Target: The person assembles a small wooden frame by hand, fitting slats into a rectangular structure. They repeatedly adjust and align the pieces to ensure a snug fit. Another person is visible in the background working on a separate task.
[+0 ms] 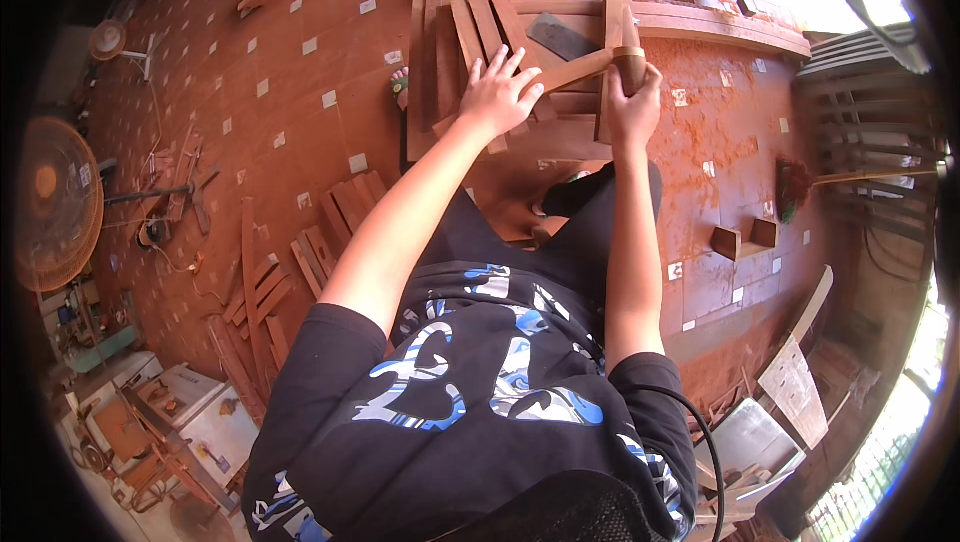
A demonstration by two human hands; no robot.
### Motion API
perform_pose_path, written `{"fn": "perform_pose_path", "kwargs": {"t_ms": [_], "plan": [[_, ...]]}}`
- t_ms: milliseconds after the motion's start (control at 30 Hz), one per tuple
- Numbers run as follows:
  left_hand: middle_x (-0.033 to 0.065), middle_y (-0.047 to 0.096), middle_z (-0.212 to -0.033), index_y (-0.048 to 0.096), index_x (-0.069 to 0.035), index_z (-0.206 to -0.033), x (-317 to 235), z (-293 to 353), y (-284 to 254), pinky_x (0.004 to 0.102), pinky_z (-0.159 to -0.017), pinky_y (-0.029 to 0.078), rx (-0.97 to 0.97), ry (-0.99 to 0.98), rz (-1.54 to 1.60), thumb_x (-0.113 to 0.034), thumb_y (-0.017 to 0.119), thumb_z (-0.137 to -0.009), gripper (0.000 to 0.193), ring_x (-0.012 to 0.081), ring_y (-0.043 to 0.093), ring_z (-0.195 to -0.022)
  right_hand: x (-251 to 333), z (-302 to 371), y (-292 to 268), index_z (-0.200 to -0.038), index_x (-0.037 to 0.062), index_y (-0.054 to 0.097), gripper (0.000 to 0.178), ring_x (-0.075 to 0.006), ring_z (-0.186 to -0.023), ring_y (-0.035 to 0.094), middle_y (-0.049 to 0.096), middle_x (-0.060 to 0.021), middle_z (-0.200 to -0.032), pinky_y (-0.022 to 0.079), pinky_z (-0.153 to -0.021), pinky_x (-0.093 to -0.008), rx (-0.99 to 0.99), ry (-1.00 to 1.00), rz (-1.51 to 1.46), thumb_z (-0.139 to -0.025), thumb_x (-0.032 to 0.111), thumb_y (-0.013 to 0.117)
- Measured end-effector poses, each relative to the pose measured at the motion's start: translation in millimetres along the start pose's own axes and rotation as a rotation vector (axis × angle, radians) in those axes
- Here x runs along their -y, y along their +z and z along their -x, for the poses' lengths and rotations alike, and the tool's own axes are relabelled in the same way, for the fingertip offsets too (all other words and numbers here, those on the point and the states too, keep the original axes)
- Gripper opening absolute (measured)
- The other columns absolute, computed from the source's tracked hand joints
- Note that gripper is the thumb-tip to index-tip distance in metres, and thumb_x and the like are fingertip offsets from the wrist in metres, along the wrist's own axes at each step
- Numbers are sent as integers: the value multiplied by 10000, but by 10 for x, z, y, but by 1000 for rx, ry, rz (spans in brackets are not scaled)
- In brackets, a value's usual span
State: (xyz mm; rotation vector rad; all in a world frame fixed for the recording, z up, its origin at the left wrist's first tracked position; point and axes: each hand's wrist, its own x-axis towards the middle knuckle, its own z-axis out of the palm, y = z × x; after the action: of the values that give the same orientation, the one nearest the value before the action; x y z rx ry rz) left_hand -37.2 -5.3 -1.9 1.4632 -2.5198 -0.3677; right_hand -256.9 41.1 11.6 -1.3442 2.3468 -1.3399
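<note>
My left hand [497, 94] lies with its fingers spread across reddish wooden strips [478, 17] on a low stack of boards in front of me. One wooden strip [578, 72] slants from beside its fingertips toward my right hand [634, 110]. That hand is closed around a brown piece with a rounded, lighter top [628, 60]; its exact kind I cannot make out. Beneath it an upright-lying wooden bar [612, 12] crosses the stack. Between the hands a dark grey flat rectangle [563, 37] rests on the wood.
Long wooden beams [720, 24] extend to the right behind the stack. A broom [795, 187] and a small wooden bracket [745, 240] are on the tiled floor at right. Wood pieces [262, 292] lie at left, near a standing fan [58, 202]. Shavings are scattered at right.
</note>
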Motion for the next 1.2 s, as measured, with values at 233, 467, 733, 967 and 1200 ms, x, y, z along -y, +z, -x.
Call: {"fn": "perform_pose_path", "kwargs": {"t_ms": [233,467,733,967,1200], "plan": [[92,394,-1593,574,-261,-1400,33,36,46,597,-1202,234,-32,20,-37,-484,465,-1027,448,310,302,-1503,352,514,-5,-1247,109,564,562,-402,-856,706,681,-158,-1094,575,-723,-500,277,-298,109,-848,467,736],[98,403,-1587,576,-256,-1393,31,2,62,602,-1200,234,-22,15,-32,-496,449,-1027,455,313,303,-1503,139,-310,-32,-1223,92,545,562,-418,-927,702,715,-216,-1009,555,-770,-495,137,-44,178,-871,494,718],[108,435,-1570,613,-239,-1357,69,16,105,628,-1182,243,-76,45,-45,-506,481,-1004,463,330,333,-1489,355,528,142,-1274,63,547,599,-410,-923,705,691,-175,-1100,578,-757,-486,125,-255,109,-843,421,759],[96,429,-1579,595,-274,-1394,65,9,98,620,-1194,228,-59,36,-13,-564,426,-1011,509,322,316,-1501,198,-124,-24,-1220,105,539,533,-410,-952,695,704,-183,-1095,548,-802,-501,141,-20,152,-851,426,751],[95,389,-1602,589,-246,-1395,26,13,14,606,-1203,239,0,12,-45,-487,493,-1002,471,319,295,-1509,223,24,89,-1150,80,534,581,-429,-903,696,706,-217,-997,549,-753,-509,179,-25,191,-803,471,789]]}}
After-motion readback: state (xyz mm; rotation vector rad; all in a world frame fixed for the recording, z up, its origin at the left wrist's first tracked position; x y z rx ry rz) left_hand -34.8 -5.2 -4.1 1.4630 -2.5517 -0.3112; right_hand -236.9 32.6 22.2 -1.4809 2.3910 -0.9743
